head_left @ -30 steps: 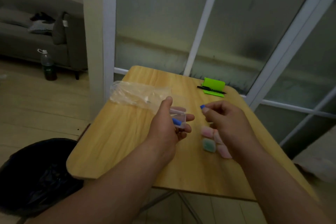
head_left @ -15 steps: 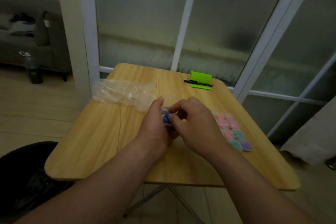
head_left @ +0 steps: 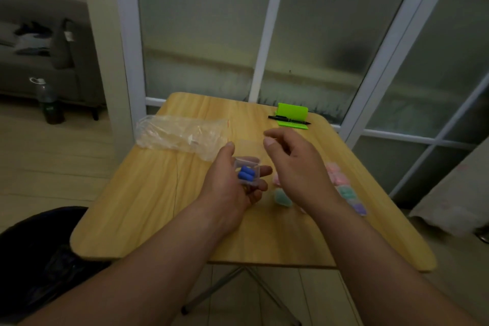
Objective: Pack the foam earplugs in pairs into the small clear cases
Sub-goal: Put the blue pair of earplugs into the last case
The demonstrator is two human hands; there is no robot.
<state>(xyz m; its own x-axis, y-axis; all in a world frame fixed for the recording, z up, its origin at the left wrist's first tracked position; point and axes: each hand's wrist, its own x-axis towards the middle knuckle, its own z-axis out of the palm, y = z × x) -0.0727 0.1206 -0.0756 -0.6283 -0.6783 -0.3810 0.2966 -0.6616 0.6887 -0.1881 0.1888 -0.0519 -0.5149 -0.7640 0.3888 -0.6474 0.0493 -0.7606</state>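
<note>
A frosted glass partition with white frames [head_left: 201, 34] fills the background, and in front of it stands a light wooden folding table [head_left: 137, 209] with rounded corners. A grey sofa [head_left: 39, 71] sits far off to the left, and a bin with a black liner [head_left: 34, 259] stands on the floor by the table's near left corner. A crumpled clear plastic bag [head_left: 180, 135] lies on the table's far left part. The left hand [head_left: 227, 188] is raised just above the middle of the table, thumb on top and fingers curled underneath, gripping a small clear case [head_left: 247, 165]. The right hand [head_left: 296, 169] hovers just beside it, apart from the case, with fingers loosely curled and nothing in them. Beneath and beyond that hand a cluster of filled cases [head_left: 337, 176] rests on the table's right side, showing pink, teal and purple contents (the arm hides part of the group, so their number cannot be told). A dark water bottle [head_left: 49, 103] stands on the floor before the sofa. At the far edge of the table is a bright green stand [head_left: 292, 112] with a black pen [head_left: 289, 119] lying across its base. Inside the held case two blue foam earplugs [head_left: 246, 173] lie side by side, touching.
</note>
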